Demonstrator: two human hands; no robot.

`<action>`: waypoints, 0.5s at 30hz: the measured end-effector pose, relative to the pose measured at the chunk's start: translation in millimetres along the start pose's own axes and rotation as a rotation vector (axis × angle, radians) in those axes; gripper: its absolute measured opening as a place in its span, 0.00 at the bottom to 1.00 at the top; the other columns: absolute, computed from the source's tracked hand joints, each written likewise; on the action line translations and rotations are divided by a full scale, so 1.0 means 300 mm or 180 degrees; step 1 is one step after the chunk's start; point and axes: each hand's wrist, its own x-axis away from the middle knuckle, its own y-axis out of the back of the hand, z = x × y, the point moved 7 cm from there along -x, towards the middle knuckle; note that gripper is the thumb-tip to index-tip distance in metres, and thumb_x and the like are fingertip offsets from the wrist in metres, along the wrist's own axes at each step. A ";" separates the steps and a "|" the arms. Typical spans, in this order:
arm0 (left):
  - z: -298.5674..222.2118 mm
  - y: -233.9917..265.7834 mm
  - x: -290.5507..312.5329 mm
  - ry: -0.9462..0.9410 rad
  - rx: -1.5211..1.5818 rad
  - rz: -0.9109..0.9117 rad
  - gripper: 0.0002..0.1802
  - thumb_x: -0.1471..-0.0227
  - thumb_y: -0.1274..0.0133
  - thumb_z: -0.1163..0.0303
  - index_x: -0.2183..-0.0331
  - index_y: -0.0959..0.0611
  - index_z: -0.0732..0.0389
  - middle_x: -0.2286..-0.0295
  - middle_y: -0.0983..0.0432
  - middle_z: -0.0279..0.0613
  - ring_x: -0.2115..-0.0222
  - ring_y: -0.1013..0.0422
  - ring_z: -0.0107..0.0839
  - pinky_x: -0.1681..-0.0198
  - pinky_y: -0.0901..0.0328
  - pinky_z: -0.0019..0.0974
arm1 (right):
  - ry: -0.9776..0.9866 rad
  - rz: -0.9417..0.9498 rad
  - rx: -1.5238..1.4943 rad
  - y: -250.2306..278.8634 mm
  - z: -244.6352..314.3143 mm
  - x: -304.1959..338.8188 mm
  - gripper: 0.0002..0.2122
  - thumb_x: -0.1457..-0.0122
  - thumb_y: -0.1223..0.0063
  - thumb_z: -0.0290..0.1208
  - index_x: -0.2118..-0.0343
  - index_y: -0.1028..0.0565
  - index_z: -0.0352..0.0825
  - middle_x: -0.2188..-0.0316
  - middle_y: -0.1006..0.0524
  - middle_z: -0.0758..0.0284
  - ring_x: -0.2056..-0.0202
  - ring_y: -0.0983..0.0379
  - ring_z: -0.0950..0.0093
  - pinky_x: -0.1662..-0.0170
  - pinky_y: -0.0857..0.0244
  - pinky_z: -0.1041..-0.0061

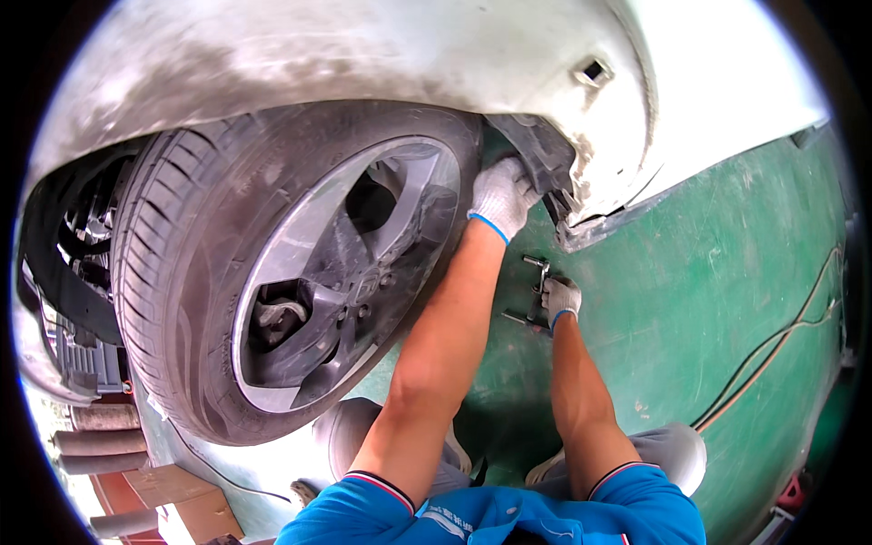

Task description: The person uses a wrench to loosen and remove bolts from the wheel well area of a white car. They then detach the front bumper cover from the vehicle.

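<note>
My left hand (502,198), in a white knit glove with a blue cuff, is at the edge of the black wheel arch liner (538,150), beside the tyre. Its fingers curl closed on the liner's edge; the fingertips are partly hidden. Lower and to the right, my right hand (563,297), gloved too, is closed on a metal tool (538,289) with silver, rod-like ends. The hand covers part of it, so its exact kind is unclear. A large wheel (363,282) with a grey alloy rim stands close to my left forearm, turned outward in the arch.
The dirty white car body (363,54) hangs over the wheel, its lower edge (590,232) close to my hands. A black and an orange cable (763,350) run along the green floor (663,300) at right. Cardboard boxes (182,500) and rollers (100,442) stand at lower left.
</note>
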 end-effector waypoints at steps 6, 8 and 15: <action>-0.001 -0.001 0.005 -0.0025 0.0173 -0.0069 0.18 0.37 0.60 0.66 0.51 0.25 0.64 0.54 0.25 0.46 0.52 0.28 0.41 0.48 0.32 0.47 | 0.0028 0.0124 -0.0183 0.009 0.014 0.004 0.07 0.44 0.46 0.19 0.62 0.26 0.28 0.80 0.27 0.69 0.85 0.37 0.81 0.84 0.46 0.80; -0.007 0.011 0.009 -0.0015 0.0238 -0.0157 0.19 0.36 0.61 0.65 0.50 0.26 0.66 0.53 0.25 0.48 0.51 0.29 0.41 0.47 0.32 0.47 | 0.0049 -0.0022 -0.0092 -0.001 0.024 0.027 0.07 0.44 0.45 0.20 0.62 0.26 0.29 0.80 0.27 0.69 0.84 0.36 0.81 0.84 0.45 0.80; -0.196 -0.045 0.230 -0.2430 -0.0788 -0.0560 0.18 0.46 0.46 0.76 0.52 0.22 0.65 0.58 0.23 0.42 0.57 0.26 0.33 0.48 0.33 0.39 | 0.0587 -0.0735 -0.0837 0.005 0.108 0.064 0.05 0.44 0.43 0.21 0.65 0.24 0.30 0.77 0.26 0.69 0.80 0.32 0.80 0.79 0.39 0.78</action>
